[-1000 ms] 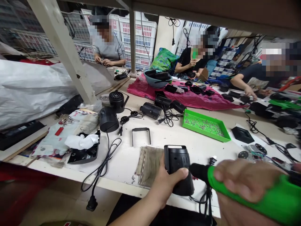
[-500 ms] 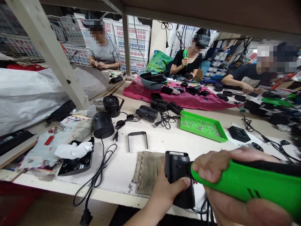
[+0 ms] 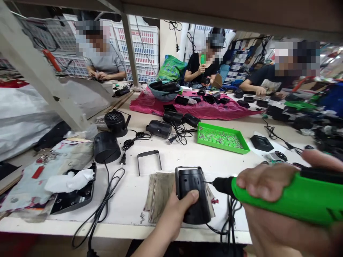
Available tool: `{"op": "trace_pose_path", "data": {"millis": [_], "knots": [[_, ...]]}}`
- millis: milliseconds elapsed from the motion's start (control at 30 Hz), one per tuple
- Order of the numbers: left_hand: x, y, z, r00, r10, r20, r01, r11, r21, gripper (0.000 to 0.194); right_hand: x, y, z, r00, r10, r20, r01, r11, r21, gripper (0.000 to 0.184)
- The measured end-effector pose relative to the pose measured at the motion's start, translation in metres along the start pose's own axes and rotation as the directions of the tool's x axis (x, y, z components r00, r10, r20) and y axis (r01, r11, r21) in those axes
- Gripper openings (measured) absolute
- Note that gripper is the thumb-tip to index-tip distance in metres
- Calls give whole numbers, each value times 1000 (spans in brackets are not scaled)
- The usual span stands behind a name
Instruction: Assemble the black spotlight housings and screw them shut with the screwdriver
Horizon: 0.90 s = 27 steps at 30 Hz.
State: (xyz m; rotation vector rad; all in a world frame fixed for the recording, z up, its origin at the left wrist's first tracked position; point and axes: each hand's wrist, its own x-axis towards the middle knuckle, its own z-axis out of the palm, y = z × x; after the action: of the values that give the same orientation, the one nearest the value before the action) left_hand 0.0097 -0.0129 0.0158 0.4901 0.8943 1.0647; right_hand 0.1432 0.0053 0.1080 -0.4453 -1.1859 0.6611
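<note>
Head view: just below the green tray [image 3: 222,147], left hand [image 3: 179,208] curls round a black plastic housing [image 3: 197,210], probably light and stiff, best gripped round its body, while right hand [image 3: 264,182] closes on a green electric screwdriver [image 3: 284,194], its bit [image 3: 207,182] at the housing's side.

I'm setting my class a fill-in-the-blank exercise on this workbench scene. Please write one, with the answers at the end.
The right hand holds a ____ electric screwdriver.
The left hand holds a black housing with its ____ across the front.
The blue basket stands on a ____ sheet.

Missing words: green; thumb; pink.
</note>
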Motion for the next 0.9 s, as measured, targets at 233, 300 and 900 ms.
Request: {"op": "trace_pose_path", "data": {"millis": [233,300,900], "knots": [[-3,-2,2,997,17,-75,-12,997,73,59,0,13,0,986,32,-164,-34,999,-13,40],[-4,-4,3,997,23,-78,-17,997,74,59,-2,20,2,986,65,-151,-64,998,9,39],[0,-6,3,994,-46,-99,45,999,-10,67,-16,22,-11,997,73,-2,-73,997,24,39]]}}
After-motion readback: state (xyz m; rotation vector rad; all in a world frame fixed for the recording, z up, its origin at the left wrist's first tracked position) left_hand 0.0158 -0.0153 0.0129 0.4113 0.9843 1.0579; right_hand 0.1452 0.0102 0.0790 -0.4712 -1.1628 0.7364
